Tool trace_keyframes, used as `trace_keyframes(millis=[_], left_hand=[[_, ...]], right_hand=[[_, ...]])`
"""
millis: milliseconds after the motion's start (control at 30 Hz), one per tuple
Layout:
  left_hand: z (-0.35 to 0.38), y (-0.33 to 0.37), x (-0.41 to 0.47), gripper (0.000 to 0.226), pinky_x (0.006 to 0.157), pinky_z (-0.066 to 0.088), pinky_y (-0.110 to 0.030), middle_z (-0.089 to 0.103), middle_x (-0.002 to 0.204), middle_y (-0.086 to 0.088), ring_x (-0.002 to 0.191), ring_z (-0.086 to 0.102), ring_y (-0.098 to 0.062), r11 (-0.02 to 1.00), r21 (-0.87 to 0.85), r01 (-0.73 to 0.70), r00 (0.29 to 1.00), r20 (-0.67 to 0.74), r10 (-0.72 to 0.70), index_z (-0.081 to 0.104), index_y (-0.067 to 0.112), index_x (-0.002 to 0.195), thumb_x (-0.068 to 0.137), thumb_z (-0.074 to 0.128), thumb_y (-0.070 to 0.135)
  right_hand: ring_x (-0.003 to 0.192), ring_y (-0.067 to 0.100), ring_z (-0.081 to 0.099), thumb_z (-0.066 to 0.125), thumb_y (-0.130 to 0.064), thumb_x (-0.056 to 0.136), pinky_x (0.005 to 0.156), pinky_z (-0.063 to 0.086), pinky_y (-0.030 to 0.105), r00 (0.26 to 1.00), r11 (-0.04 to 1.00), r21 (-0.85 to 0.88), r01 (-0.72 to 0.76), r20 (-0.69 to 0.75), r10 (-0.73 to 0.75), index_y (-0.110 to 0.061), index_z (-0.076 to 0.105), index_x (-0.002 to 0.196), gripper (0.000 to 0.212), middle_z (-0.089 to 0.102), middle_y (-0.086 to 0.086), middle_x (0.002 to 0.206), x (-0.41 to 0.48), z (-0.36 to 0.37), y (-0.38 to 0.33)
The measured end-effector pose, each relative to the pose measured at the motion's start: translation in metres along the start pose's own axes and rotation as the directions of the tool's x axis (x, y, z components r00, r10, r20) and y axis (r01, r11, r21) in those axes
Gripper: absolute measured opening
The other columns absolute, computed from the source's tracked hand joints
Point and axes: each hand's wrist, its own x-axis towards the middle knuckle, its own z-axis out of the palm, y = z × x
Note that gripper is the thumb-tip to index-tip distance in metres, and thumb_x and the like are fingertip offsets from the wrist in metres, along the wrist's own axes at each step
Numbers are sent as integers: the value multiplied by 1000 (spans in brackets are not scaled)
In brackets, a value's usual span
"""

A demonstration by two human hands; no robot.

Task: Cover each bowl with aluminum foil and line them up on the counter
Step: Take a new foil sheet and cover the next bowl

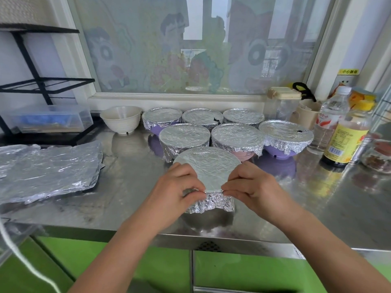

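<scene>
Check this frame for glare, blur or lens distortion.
Head view: window daylight backlights the scene; the counter mirrors the bowls; the spare foil sheets glare; the wide lens bows the rack; left hand and right hand, pinching the front bowl's foil, look sharp.

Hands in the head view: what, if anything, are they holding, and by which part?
The left hand and right hand each pinch the nearest foil cover at its near top edge, where it folds down the side.

Foil-covered bowl (206, 172) pinched at near rim between left hand (177, 187) and right hand (251, 187). Six covered bowls (237, 134) ranked in two rows just beyond hands. White bowl (121, 119) uncovered, beyond-left. Foil sheets (48, 170) stacked flat, left of left hand.
</scene>
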Motion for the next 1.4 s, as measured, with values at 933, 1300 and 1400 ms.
trace_keyframes(millis=[933,1300,1400], left_hand=[[6,2,12,13,72,37,-15,54,76,13,77,49,-10,1000,25,11,999,49,-12,72,16,72,74,77,27],[15,8,10,20,72,40,-18,54,82,10,78,50,-12,997,41,-68,998,15,68,73,15,81,76,75,34],[18,9,9,11,71,40,-20,54,80,9,78,49,-12,997,55,-62,998,36,60,71,15,77,79,74,25]], right_hand=[[78,19,56,72,-26,84,72,45,26,1000,999,-48,-15,3,15,-13,78,90,16,62,0,84,0,-5,2],[75,23,50,56,-21,93,66,44,33,995,983,-165,84,70,-73,-9,70,81,22,59,4,82,7,-6,-10],[75,24,52,58,-22,93,64,47,35,994,978,-191,84,90,-68,-10,70,82,20,59,4,82,6,1,-18]])
